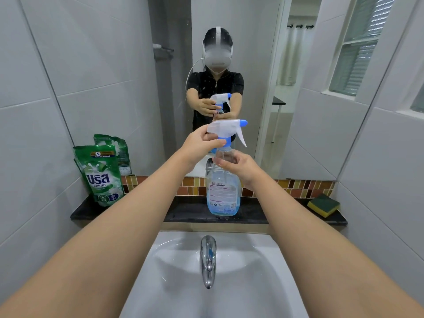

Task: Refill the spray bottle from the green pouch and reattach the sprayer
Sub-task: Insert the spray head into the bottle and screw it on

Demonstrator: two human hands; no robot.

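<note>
The left hand (199,143) pinches the blue collar of the sprayer (226,131), fingers curled round it. The right hand (238,166) curls round the neck of the clear spray bottle (222,191). The bottle stands upright on the dark ledge (190,211) behind the sink (183,271), its nozzle pointing right. The green pouch (103,175) stands upright at the ledge's left end.

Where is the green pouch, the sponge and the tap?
pouch (102,177): head view, on its front label.
sponge (323,205): head view, on its green top.
tap (208,260): head view, on its shiny spout.
</note>
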